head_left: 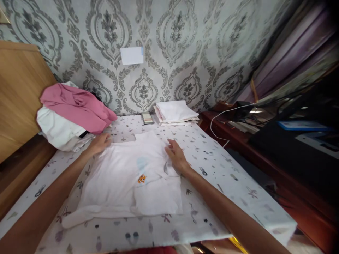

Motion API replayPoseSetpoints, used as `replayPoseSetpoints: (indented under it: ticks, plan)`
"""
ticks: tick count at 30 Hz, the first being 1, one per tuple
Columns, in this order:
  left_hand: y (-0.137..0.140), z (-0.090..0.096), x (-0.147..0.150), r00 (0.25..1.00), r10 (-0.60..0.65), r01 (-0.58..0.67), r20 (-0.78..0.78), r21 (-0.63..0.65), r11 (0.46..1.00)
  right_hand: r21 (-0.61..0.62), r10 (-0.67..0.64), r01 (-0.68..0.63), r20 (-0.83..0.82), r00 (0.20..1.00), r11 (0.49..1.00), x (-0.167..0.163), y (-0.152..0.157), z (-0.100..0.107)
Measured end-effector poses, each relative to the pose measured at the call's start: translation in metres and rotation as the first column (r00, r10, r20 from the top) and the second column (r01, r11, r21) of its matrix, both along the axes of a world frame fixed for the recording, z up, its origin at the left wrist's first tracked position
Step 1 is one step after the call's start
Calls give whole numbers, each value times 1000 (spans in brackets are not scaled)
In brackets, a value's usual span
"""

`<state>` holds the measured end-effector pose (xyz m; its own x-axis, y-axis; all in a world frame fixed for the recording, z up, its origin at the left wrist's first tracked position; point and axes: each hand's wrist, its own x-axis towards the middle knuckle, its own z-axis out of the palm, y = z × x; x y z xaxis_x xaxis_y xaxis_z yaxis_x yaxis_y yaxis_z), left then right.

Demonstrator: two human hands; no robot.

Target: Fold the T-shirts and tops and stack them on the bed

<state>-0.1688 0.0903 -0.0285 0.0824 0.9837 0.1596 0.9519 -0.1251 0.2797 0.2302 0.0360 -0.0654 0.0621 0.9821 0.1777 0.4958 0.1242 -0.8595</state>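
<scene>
A white long-sleeved shirt (113, 180) lies spread on the bed-like surface, with a small orange cartoon fish and a pale blue print on its front. One sleeve stretches along the near edge to the left; the right part is folded over in layers. My left hand (102, 143) is at the shirt's far left edge, fingers extended and slightly blurred. On the right edge, my right hand (177, 155) rests against the fabric with its thumb and fingers apart. Neither hand visibly grips the cloth.
A patterned white sheet (225, 197) covers the surface. Pink and white clothes (79, 106) are heaped at the back left beside a wooden panel (21, 95). Folded white clothes (176, 112) are stacked against the wall, near a small blurred item (147, 118). A white cable (212, 121) hangs at right.
</scene>
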Motion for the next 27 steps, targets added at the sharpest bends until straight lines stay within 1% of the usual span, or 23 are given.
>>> replayPoseSetpoints:
  ticks: [2, 4, 5, 7, 9, 11, 13, 16, 18, 19, 22, 24, 27]
  plan:
    - [-5, -5, -6, 1000, -10, 10, 1, -46, 999, 19, -40, 37, 246, 968, 999, 6, -8, -7]
    - [-9, -6, -11, 1000, -9, 10, 16, -94, 995, 1, -66, 73, 434, 899, 997, 8, -10, -5]
    - [-10, -6, -12, 1000, -4, 7, 26, -112, 994, -16, -60, 78, 497, 866, 997, 7, -10, -3]
    - [-11, -6, -13, 999, 7, -1, 40, -135, 991, -58, -17, 60, 566, 824, 997, 3, -8, 4]
    - [-11, -6, -11, 999, 4, 2, 43, -126, 992, -76, 16, 34, 577, 817, 997, 0, -5, 9]
    - [-10, -5, -9, 999, 3, 2, 47, -96, 995, -66, 17, 24, 564, 826, 998, 1, -2, 12]
    - [-7, -2, -3, 999, 5, -2, 54, -57, 998, -38, -8, 36, 563, 826, 999, 5, 3, 16]
    - [1, 4, 10, 999, 44, -44, 14, 33, 999, -1, -61, 76, 588, 807, 997, 16, 13, 22]
    - [7, 6, 19, 997, 67, -64, -39, 64, 996, -26, -61, 97, 612, 788, 995, 22, 22, 26]
    - [11, 6, 24, 996, 65, -61, -66, 55, 997, -59, -41, 99, 625, 780, 993, 24, 27, 28]
    - [20, 1, 32, 994, 19, -22, -108, -30, 999, -159, 40, 83, 648, 761, 984, 25, 43, 31]
    - [23, -5, 33, 995, 8, -14, -100, -58, 998, -166, 63, 61, 652, 756, 984, 19, 58, 33]
    - [23, -11, 31, 997, 15, -21, -81, -80, 997, -155, 92, 16, 660, 746, 988, -2, 86, 33]
